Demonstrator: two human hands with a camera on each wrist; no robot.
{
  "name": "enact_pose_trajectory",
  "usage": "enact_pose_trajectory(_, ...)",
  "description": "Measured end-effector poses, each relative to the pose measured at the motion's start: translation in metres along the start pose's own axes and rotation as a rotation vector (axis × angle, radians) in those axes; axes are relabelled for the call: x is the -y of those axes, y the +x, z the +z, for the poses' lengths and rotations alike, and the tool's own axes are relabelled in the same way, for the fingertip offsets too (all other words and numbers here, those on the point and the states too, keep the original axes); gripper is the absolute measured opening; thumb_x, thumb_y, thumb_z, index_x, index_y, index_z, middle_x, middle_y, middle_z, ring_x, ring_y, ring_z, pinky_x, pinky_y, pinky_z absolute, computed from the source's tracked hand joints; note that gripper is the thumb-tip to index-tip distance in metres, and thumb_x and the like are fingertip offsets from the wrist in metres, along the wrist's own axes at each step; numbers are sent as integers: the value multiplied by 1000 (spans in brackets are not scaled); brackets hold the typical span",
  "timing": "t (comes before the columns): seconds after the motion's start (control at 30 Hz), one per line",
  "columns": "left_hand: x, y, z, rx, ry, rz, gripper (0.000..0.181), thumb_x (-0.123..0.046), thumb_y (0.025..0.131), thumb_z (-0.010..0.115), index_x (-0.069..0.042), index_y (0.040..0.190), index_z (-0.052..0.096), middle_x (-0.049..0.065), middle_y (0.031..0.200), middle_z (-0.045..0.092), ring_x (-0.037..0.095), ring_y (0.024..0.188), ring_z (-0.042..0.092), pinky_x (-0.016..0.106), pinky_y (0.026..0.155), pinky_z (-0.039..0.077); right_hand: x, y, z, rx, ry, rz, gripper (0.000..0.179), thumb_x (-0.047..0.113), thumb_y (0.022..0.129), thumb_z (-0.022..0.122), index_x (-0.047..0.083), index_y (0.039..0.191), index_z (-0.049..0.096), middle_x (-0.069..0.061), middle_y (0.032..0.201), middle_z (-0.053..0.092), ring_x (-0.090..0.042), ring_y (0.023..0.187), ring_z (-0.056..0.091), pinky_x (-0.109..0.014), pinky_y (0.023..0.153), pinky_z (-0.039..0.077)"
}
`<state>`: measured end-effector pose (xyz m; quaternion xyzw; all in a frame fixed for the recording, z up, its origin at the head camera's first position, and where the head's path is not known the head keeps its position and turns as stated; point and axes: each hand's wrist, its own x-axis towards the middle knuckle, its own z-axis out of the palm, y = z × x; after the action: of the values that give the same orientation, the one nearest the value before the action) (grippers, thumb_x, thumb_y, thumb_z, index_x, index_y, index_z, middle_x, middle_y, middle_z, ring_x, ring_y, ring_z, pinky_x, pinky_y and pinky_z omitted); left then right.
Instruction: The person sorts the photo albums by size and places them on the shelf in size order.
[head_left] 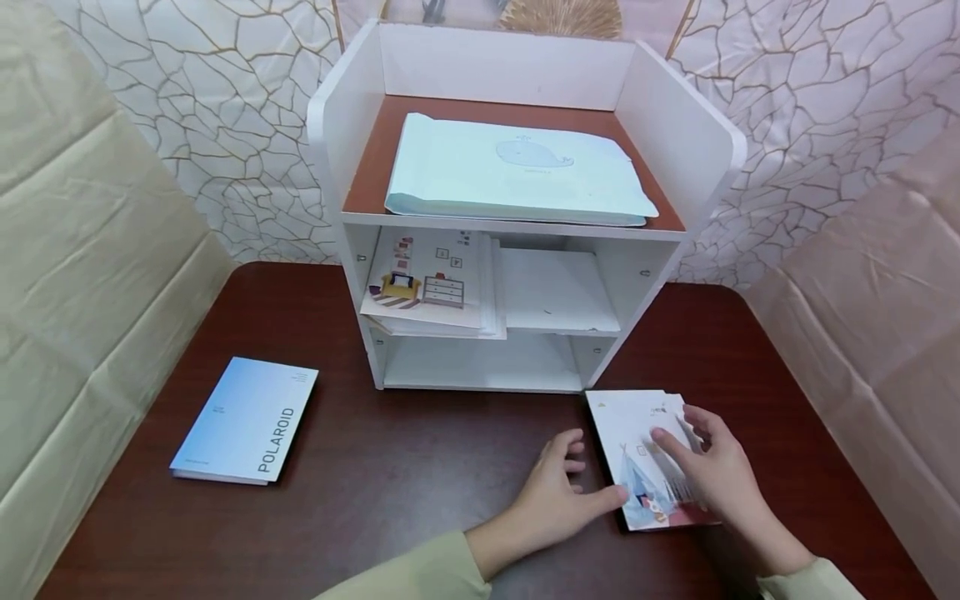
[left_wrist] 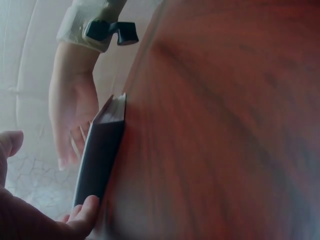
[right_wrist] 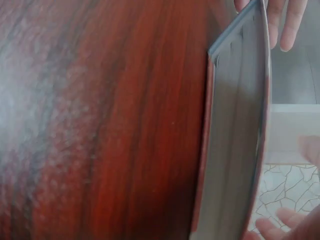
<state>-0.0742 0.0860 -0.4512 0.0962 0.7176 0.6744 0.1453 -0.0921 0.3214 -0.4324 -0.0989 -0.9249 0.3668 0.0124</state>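
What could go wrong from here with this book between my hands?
Neither the left hand nor the right hand looks closed around the tent-picture book, so it might slip if lifted now. Its far left corner sits close to the white shelf unit and could bump it. The stack of books jutting past that unit's front might get knocked.

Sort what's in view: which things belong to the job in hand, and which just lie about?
Likely in the job:
- tent-cover book
- left hand
- right hand

Apparently just there:
- POLAROID book
- whale-print item
- furniture-print book
- white shelf unit
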Motion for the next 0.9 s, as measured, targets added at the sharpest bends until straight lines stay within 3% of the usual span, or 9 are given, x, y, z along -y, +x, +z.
enact_pose_trajectory(0.13, 2, 2, 9, 40, -20, -31, 82, -29, 77, 83, -5, 142, 39, 5, 130, 49, 18, 110, 56, 22, 81, 50, -7, 2, -1, 67, -14, 58, 91, 47, 88, 68, -10, 145, 25, -35, 139, 34, -47, 125, 35, -62, 100, 31)
enact_pose_trajectory(0.3, 2, 8, 13, 53, -20, -43, 87, -27, 79, 81, -2, 146, 33, 7, 135, 48, 20, 112, 57, 26, 86, 49, -9, 7, -1, 157, -48, 125, 103, 53, 87, 66, -12, 147, 13, -38, 142, 26, -47, 127, 32, -64, 102, 29)
enact_pose_trajectory(0.6, 4, 14, 17, 105, -99, -89, 82, -17, 79, 80, -5, 146, 34, 8, 136, 49, 24, 113, 58, 27, 88, 48, -8, 11, -5, 199, -35, 181, 114, 57, 84, 68, -12, 148, 3, -39, 144, 20, -49, 127, 30, -65, 101, 29)
enact_pose_trajectory(0.77, 8, 16, 17, 79, -102, -119, 81, -15, 77, 82, -11, 145, 36, 7, 133, 47, 21, 108, 58, 28, 83, 50, -6, 11, -4, 216, 34, 182, 113, 52, 85, 70, -12, 147, 0, -40, 144, 17, -48, 129, 27, -63, 103, 28)
enact_pose_trajectory(0.9, 9, 17, 17, 42, -123, -162, 75, -9, 79, 79, -8, 142, 40, 12, 132, 49, 19, 101, 60, 29, 78, 52, -4, 11, -4, 220, 74, 214, 109, 49, 87, 69, -13, 147, 3, -39, 142, 21, -47, 126, 29, -59, 104, 31)
